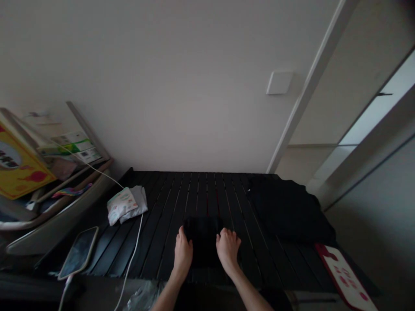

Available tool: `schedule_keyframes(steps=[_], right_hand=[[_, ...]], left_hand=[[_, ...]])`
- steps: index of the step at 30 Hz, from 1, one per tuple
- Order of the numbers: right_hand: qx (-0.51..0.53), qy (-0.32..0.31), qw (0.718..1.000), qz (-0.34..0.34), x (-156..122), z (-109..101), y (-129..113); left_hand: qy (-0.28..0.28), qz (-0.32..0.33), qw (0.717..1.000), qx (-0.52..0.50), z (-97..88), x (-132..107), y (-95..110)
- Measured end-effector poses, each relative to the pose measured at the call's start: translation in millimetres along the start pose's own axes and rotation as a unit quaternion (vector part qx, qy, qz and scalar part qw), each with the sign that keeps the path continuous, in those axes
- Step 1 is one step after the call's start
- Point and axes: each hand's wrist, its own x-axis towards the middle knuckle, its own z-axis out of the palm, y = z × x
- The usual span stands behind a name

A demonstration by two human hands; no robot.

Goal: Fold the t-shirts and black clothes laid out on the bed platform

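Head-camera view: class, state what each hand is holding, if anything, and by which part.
The left hand and right hand lie at the side edges of a folded dark cloth; whether either actually grips it cannot be told.

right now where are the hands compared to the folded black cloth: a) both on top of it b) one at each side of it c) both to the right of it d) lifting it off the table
B, the left hand is at the cloth's left edge and the right hand at its right edge, with the cloth lying between them.
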Motion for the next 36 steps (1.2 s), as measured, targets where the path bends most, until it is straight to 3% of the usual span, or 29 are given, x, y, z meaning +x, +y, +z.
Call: schedule_keyframes(steps=[4, 11, 18, 22, 24, 26, 28, 32, 36], right_hand=[[0.013, 0.027, 0.999, -0.016, 9.8, -16.8, 4.8], [0.012, 0.113, 0.993, -0.028, 30.9, -70.7, 43.6], [-0.095, 0.219, 0.971, 0.031, 62.4, -131.5, 128.5], [-0.126, 0.311, 0.935, 0.113, 104.7, -167.1, 187.2], [-0.120, 0.357, 0.914, 0.152, 122.8, -175.3, 207.6], [-0.107, 0.373, 0.908, 0.158, 131.0, -171.1, 217.5], [-0.092, 0.345, 0.926, 0.124, 127.3, -153.2, 216.3], [-0.061, 0.250, 0.966, 0.001, 97.0, -88.8, 188.0], [-0.044, 0.161, 0.983, -0.082, 66.5, -21.2, 145.7]], left_hand=[[-0.044, -0.032, 0.997, -0.055, -3.7, 2.4, 29.5], [-0.077, 0.060, 0.984, -0.147, 2.6, -11.0, 118.4], [-0.111, 0.097, 0.952, -0.267, 43.1, -17.8, 214.2], [-0.176, 0.145, 0.894, -0.385, 74.4, -8.5, 276.0], [-0.225, 0.177, 0.862, -0.418, 88.4, -2.5, 292.9], [-0.244, 0.210, 0.854, -0.409, 99.2, 1.8, 293.7], [-0.237, 0.228, 0.869, -0.369, 106.6, 3.8, 279.1], [-0.248, 0.168, 0.926, -0.230, 112.5, 3.7, 226.7], [-0.252, 0.097, 0.962, -0.047, 105.5, 7.0, 177.2]])
